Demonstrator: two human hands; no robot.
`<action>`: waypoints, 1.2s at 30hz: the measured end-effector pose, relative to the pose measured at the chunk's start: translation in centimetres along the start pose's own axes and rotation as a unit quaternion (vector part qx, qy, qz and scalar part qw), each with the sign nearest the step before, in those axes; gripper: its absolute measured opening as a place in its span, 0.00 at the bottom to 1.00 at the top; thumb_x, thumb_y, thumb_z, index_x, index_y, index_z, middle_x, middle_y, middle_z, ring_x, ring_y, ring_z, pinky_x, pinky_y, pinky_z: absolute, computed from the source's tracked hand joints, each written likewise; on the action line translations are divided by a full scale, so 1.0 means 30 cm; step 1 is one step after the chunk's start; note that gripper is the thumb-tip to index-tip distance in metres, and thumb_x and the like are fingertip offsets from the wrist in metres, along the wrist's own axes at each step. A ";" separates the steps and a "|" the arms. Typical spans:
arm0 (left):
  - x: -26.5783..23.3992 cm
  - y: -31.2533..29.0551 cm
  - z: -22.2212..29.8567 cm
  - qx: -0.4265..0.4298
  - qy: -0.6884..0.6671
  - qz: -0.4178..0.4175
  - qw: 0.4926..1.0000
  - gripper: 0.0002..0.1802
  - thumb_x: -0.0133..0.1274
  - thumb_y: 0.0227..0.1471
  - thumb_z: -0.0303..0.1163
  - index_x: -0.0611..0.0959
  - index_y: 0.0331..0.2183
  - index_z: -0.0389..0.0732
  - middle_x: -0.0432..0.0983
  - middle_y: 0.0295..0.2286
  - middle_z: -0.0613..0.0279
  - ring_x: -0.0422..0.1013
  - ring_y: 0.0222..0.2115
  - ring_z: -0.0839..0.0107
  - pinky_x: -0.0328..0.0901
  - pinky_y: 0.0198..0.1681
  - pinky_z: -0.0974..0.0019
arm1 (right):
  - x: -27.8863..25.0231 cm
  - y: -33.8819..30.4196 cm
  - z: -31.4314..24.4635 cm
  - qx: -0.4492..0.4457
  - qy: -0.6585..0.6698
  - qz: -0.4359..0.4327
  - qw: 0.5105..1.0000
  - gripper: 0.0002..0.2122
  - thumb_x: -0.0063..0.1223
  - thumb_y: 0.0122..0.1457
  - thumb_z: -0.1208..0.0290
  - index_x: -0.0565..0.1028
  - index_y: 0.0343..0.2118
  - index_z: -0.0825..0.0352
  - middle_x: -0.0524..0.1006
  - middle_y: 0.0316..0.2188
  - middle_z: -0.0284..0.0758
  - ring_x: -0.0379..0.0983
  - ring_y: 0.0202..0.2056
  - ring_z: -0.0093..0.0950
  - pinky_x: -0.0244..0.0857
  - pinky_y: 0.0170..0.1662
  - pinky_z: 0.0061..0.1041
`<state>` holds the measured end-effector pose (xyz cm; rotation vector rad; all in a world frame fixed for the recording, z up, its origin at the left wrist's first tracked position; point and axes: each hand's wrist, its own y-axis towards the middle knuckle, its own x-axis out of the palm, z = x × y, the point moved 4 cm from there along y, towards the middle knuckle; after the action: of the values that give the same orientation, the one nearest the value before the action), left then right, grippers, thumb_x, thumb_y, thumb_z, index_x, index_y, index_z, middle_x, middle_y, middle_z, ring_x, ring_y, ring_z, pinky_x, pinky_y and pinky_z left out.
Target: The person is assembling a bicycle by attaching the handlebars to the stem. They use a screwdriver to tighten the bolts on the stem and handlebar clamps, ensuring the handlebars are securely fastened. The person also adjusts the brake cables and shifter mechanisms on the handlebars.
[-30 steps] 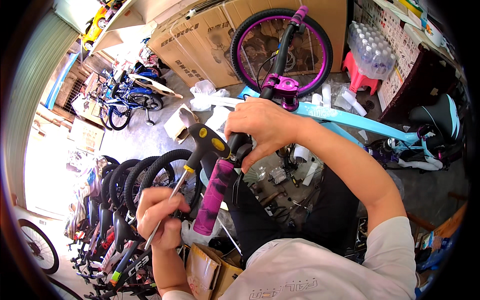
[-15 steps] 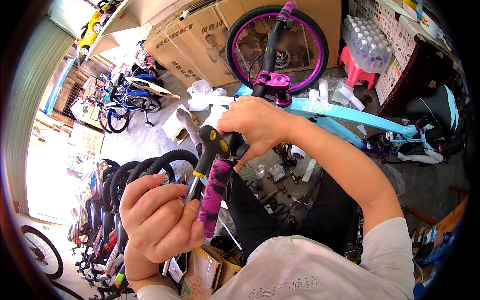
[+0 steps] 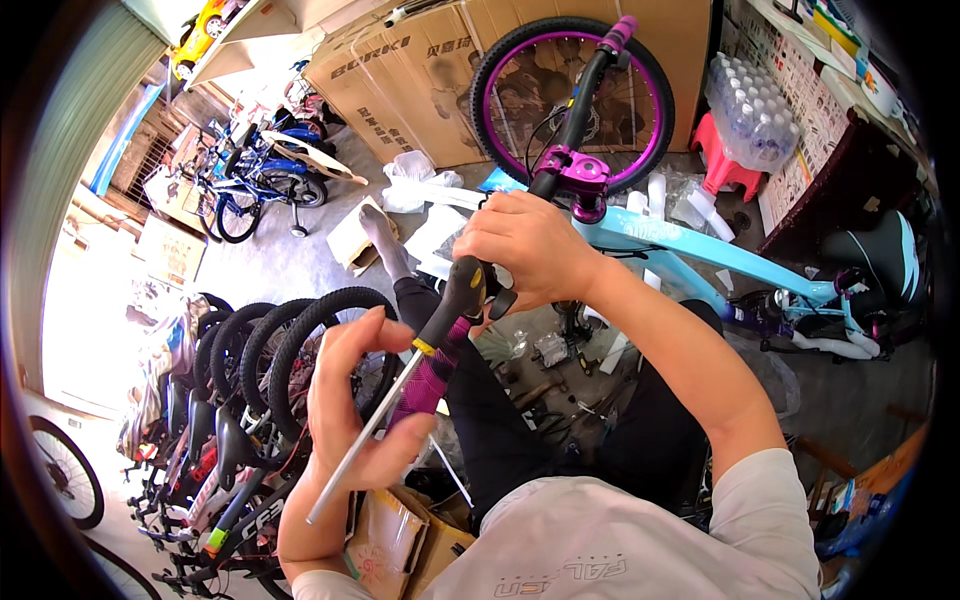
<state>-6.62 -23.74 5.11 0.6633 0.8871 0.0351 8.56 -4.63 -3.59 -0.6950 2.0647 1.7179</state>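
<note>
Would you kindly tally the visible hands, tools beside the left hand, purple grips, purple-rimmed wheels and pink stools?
Left hand and right hand: 2
Tool: 1
Purple grips: 2
Purple-rimmed wheel: 1
Pink stool: 1
Total: 7

Purple grip (image 3: 424, 386) pt. hidden behind tool (image 3: 452, 308); R hand (image 3: 532, 246) hides bit of handlebar (image 3: 584, 104); toy car (image 3: 203, 36) cut @ top edge.

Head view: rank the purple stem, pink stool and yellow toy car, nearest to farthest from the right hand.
1. Purple stem, just beyond the right hand.
2. Pink stool, upper right, under bottles.
3. Yellow toy car, far upper left.
</note>
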 end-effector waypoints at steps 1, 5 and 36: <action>0.015 -0.044 -0.040 -0.112 -0.147 0.009 0.983 0.43 0.64 0.51 0.38 0.67 0.63 0.29 0.73 0.52 0.45 0.73 0.50 0.60 0.65 0.57 0.56 | 0.001 0.000 0.000 -0.002 0.001 -0.004 1.000 0.28 0.76 0.39 0.45 0.78 0.40 0.58 0.79 0.38 0.30 0.74 0.42 0.35 0.67 0.44 0.35; 0.067 -0.108 -0.112 -0.323 -0.419 -0.008 0.849 0.40 0.61 0.56 0.38 0.66 0.64 0.32 0.69 0.58 0.50 0.66 0.60 0.59 0.60 0.64 0.54 | 0.000 0.002 0.013 0.009 0.023 -0.044 0.999 0.29 0.75 0.41 0.48 0.77 0.44 0.58 0.80 0.41 0.31 0.74 0.45 0.36 0.67 0.49 0.36; 0.161 0.095 -0.149 -0.305 -0.342 -0.188 0.869 0.33 0.59 0.44 0.17 0.77 0.56 0.34 0.69 0.58 0.61 0.67 0.55 0.73 0.57 0.63 0.69 | -0.040 0.115 -0.645 -0.069 0.257 0.114 0.957 0.12 0.61 0.55 0.56 0.75 0.30 0.59 0.72 0.31 0.27 0.72 0.39 0.31 0.62 0.58 0.43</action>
<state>-6.09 -17.70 1.25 -0.1189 0.2603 -0.2511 8.15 -22.98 3.58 -1.0784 2.4625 1.9845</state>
